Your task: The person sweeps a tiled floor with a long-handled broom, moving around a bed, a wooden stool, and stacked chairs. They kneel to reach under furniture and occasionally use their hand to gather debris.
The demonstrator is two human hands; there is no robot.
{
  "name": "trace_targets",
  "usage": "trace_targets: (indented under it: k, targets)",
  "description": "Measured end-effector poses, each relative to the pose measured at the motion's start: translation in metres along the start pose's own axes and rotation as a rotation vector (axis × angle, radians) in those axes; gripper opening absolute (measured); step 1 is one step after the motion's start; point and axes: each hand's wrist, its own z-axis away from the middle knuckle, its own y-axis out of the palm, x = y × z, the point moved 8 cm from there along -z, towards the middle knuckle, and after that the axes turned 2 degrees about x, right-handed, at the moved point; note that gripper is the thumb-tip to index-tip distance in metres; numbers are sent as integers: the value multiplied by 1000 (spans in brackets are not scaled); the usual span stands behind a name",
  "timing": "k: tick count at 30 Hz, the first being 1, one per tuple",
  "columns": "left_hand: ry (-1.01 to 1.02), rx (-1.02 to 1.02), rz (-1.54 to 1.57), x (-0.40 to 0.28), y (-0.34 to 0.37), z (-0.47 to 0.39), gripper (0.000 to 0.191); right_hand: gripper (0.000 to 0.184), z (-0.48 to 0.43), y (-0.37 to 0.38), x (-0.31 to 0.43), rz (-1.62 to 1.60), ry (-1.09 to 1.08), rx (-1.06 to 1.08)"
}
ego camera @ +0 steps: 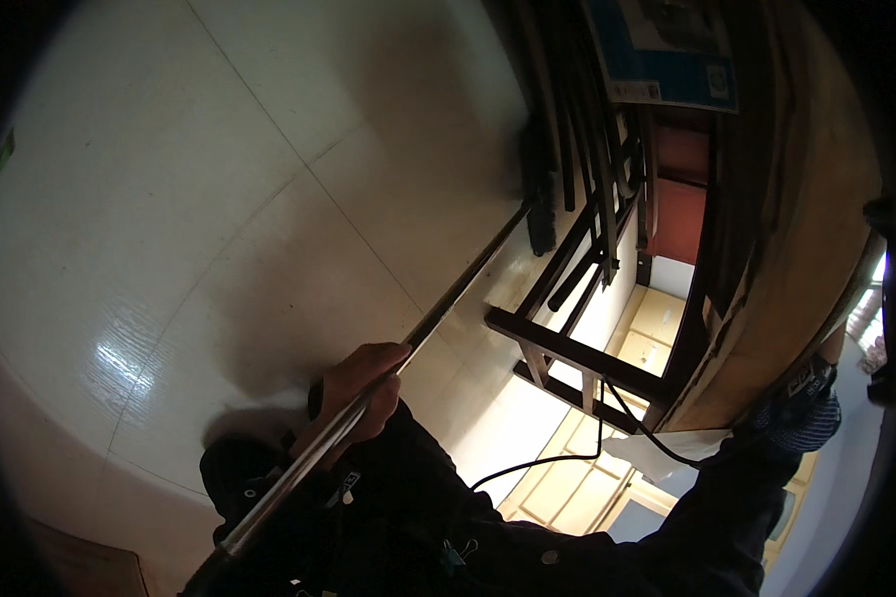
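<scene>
My left hand is closed around the long metal handle of a broom. The handle slants from beside my dark jacket up to the right. At its far end the dark broom head lies on the tiled floor beside the dark wooden bars of a stool or chair frame. At the right, my right hand is by the edge of a brown wooden table. A dark blue glove with pale stripes covers much of it. Its fingers are mostly hidden, so any grip there is unclear.
A black cable loops below the table's corner. Under the table are red panels and a blue printed sheet or box. Bright yellowish cabinets show behind the frame. Pale floor tiles spread across the left.
</scene>
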Motion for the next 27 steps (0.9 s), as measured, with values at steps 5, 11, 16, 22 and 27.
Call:
trace_targets:
  k: [5, 11, 16, 22, 27]
  targets:
    - [75, -1, -99, -8, -14, -2, 39, 58, -1, 0, 2, 1, -1, 2]
    - [106, 34, -165, -73, -66, 3, 32, 59, 0, -1, 5, 7, 3, 9]
    - [164, -36, -381, -150, -128, 17, 42, 59, 4, 1, 8, 0, 3, 15]
    - [148, -388, 356, -195, -176, 27, 21, 59, 3, 1, 13, 7, 4, 26]
    - [167, -416, 583, -195, -167, 14, 24, 59, 2, 1, 16, 4, 3, 27]
